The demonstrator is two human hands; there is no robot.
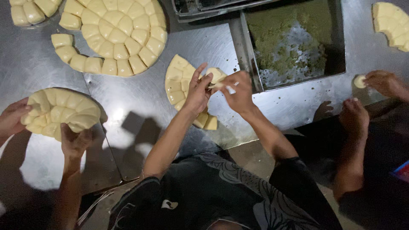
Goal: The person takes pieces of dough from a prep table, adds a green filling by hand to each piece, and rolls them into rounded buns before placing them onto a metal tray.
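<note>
Steel tabletop (140, 106), dull and scratched, fills the view under dim light, with a seam running down its left half and bare floor showing at its near edge. I count five slabs or part-slabs of pale scored dough: a big round one (123, 30) at the top with a curved strip of about six pieces (81, 59) pulled loose beside it, a bit at the top left corner (30, 10), a piece at the top right corner (392, 23), a folded slab (59, 111) on the left, and a wedge-shaped part (179, 83) right under my hands. One metal tray (251, 64) sits beyond, its floor partly covered with green crumbly filling (281, 34). Six hands show. My left hand (198, 91) and right hand (238, 93) meet above the wedge, both pinched shut on one small dough piece (216, 76); its long axis runs roughly left to right between my fingertips, lifted clear of the table. The wedge's long axis runs away from me, its curved edge toward the left. A person on the left grips the folded slab with two hands (74, 142). A person on the right has one hand (385, 83) touching a small round dough disc (360, 81) on the table, the other hand (353, 117) nearby.
</note>
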